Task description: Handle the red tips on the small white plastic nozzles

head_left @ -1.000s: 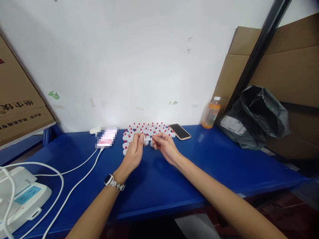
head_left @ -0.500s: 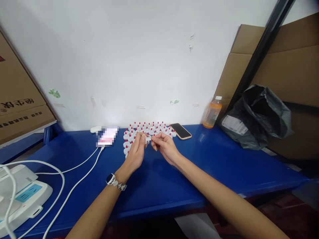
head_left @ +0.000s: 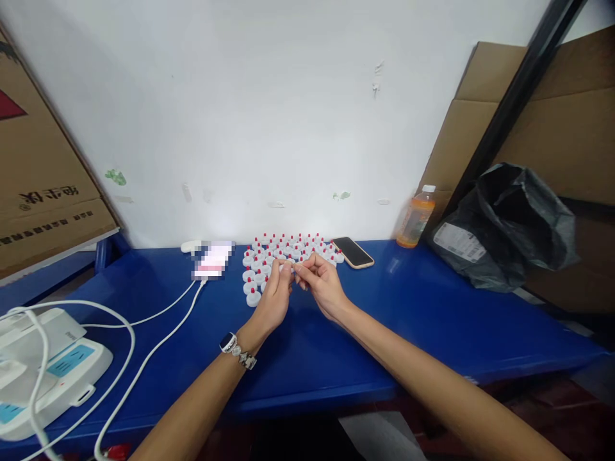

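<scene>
1. Starting nearest the camera: a white device [head_left: 43,368] sits at the left edge of the blue table [head_left: 432,333], and its white cable [head_left: 158,346] snakes toward a charging phone [head_left: 211,261]. A dragged forearm could, I judge, snag that cable.
2. Wearing a wristwatch [head_left: 237,349], the left hand [head_left: 275,298] is raised above the table, fingers curled nearly closed, thumb and forefinger pinching a small white cap piece [head_left: 287,264].
3. Meeting it fingertip to fingertip, the right hand [head_left: 323,287] is also pinched almost shut; whether it grips the same piece or a tiny red part is too small to tell.
4. Risk: so fine a pinch could let the piece slip and drop into the cluster below, scattering it.
5. Just behind and under the hands stands the cluster of white caps with red tips [head_left: 288,253], upright and closely packed; a lowered wrist could topple several.
6. Farther back lie a dark phone [head_left: 353,251], an orange drink bottle [head_left: 416,218] and a black bag [head_left: 509,224] against cardboard [head_left: 567,134].
</scene>
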`<state>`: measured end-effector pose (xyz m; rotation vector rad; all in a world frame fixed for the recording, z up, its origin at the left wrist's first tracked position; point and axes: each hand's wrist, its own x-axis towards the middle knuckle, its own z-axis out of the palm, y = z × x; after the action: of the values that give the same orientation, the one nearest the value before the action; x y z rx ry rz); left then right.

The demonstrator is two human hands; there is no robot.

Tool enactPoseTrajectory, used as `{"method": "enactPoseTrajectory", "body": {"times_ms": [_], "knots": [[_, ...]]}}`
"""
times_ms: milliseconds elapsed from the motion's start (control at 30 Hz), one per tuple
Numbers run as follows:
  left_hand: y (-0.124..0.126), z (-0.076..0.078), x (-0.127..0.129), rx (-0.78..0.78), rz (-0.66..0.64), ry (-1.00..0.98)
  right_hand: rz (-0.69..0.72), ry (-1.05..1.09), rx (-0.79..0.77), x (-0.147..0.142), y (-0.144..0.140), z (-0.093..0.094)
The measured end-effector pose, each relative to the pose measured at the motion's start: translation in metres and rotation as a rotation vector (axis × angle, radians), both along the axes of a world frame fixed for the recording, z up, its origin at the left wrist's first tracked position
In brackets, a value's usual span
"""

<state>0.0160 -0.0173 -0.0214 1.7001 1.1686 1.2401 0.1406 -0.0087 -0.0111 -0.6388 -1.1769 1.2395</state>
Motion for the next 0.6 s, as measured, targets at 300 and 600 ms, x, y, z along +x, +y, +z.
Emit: {"method": "enactPoseTrajectory", "body": {"times_ms": [300, 600], "knots": [[-0.001, 0.014, -0.009, 0.12, 0.07, 0.182, -0.096, -0.18, 0.134, 0.024, 0.012, 0.012], [0.004, 0.015, -0.018, 0.271, 0.173, 0.269, -0.011, -0.771, 0.352, 0.03, 0.015, -0.008]]}}
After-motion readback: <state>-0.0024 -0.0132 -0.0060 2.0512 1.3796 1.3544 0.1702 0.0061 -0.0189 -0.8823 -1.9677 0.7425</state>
